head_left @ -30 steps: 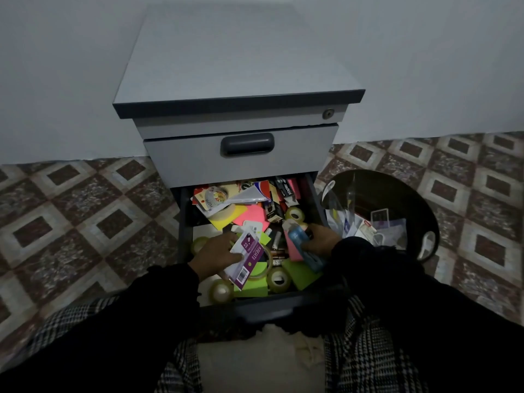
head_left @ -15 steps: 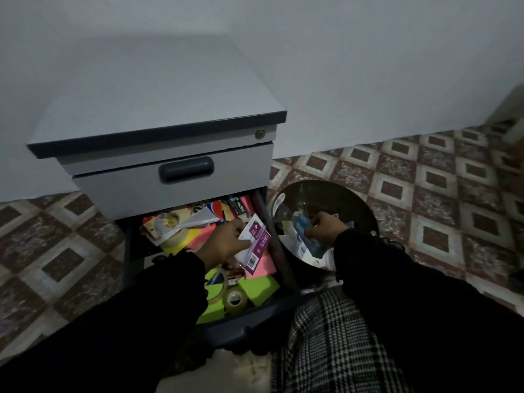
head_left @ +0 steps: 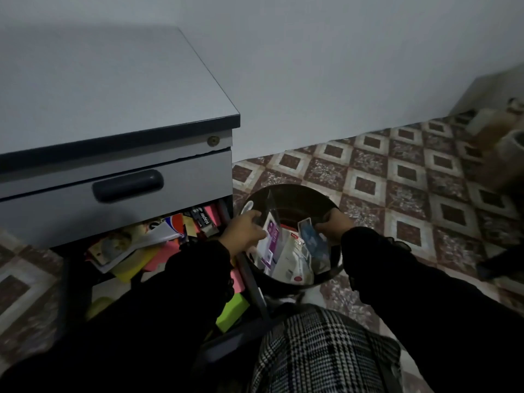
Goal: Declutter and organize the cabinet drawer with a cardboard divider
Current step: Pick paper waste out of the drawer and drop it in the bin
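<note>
Left hand (head_left: 245,232): reaching over the near-left rim of the bin, grip closing on a purple-and-white card package (head_left: 270,239), fingers curling round its left edge.
Right hand (head_left: 334,225): hovering over the bin's right side, grip pinching a blue package (head_left: 312,241) that is tilting down into the bin.
Bin (head_left: 334,207): sitting directly beneath both grips, dark and round, holding white wrappers and clear plastic packaging beside the two packages.
Open drawer (head_left: 249,276): lying just left of the left grip, under the left sleeve, crowded with pink, yellow and green note pads, a stapler box and loose papers.
Cardboard divider: not showing anywhere.
Cabinet (head_left: 113,80): standing left of and beyond the left grip, grey, upper drawer closed with a dark handle (head_left: 128,184).
Patterned tile floor (head_left: 397,177): stretching beyond and to the right of the right grip, meeting a plain wall.
</note>
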`<state>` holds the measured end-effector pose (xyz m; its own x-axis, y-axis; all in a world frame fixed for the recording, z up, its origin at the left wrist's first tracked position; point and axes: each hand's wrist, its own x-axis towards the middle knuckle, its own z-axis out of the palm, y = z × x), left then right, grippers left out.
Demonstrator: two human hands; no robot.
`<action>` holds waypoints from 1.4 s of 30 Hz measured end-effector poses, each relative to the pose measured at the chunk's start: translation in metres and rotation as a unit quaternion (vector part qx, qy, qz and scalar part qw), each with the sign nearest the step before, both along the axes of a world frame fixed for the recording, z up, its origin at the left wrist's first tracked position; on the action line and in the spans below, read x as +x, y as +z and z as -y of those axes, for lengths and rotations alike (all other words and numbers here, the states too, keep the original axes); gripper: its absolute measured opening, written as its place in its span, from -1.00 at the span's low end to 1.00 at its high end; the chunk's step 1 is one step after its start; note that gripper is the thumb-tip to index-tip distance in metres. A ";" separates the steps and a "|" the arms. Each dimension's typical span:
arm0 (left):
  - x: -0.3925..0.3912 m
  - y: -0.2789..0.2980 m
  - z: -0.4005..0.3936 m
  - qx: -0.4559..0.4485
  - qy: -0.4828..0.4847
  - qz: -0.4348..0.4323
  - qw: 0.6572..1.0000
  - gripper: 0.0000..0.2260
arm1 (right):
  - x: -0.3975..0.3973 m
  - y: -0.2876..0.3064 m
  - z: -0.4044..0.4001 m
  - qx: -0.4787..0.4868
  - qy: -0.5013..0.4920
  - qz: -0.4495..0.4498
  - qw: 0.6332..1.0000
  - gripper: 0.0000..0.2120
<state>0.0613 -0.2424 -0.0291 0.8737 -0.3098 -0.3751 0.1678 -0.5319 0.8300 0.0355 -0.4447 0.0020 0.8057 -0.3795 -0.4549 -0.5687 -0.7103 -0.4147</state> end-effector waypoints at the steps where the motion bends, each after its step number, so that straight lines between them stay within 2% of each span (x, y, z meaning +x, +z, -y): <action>1: 0.002 -0.001 0.002 0.002 -0.003 0.007 1.000 -0.52 | 0.001 0.000 0.000 0.001 -0.001 0.007 1.000 -0.63; 3: 0.002 -0.001 0.001 0.018 -0.014 0.024 0.999 -0.50 | 0.002 0.001 -0.003 -0.004 0.008 0.011 1.000 -0.63; 8: -0.014 0.000 -0.024 0.023 -0.017 0.046 0.999 -0.78 | -0.003 0.001 -0.026 0.023 0.059 0.015 0.998 -0.87; 10: -0.025 0.000 -0.041 0.018 -0.017 0.054 0.998 -0.85 | -0.005 0.003 -0.040 0.036 0.075 0.016 0.996 -0.86; 12: -0.034 -0.002 -0.062 0.027 -0.013 0.064 0.997 -0.85 | -0.007 0.004 -0.059 0.060 0.084 0.017 0.995 -0.88; 15: -0.045 -0.003 -0.098 0.043 -0.008 0.069 0.997 -0.82 | -0.009 0.005 -0.091 0.092 0.116 0.013 0.989 -0.79; 18: -0.057 -0.005 -0.136 0.063 0.001 0.076 0.995 -0.86 | -0.011 0.003 -0.125 0.110 0.160 0.000 0.981 -0.87; 21: -0.069 -0.012 -0.172 0.092 0.029 0.084 0.992 -0.83 | -0.012 -0.002 -0.156 0.092 0.205 -0.009 0.974 -0.91; 24: -0.077 -0.018 -0.199 0.122 0.031 0.067 0.990 -0.78 | -0.015 -0.011 -0.180 0.066 0.244 -0.017 0.967 -0.83; 28: -0.079 -0.026 -0.224 0.146 0.047 0.056 0.987 -0.78 | -0.015 -0.026 -0.201 0.104 0.236 -0.053 0.965 -0.83; 33: -0.080 -0.043 -0.246 0.143 0.066 0.054 0.986 -0.86 | -0.010 -0.042 -0.223 0.107 0.250 -0.068 0.960 -0.85; 38: -0.077 -0.056 -0.255 0.164 0.063 0.044 0.983 -0.76 | -0.004 -0.061 -0.239 0.084 0.287 -0.046 0.953 -0.81; 42: -0.069 -0.066 -0.260 0.195 0.054 0.001 0.979 -0.83 | -0.002 -0.074 -0.251 0.016 0.332 -0.009 0.943 -0.74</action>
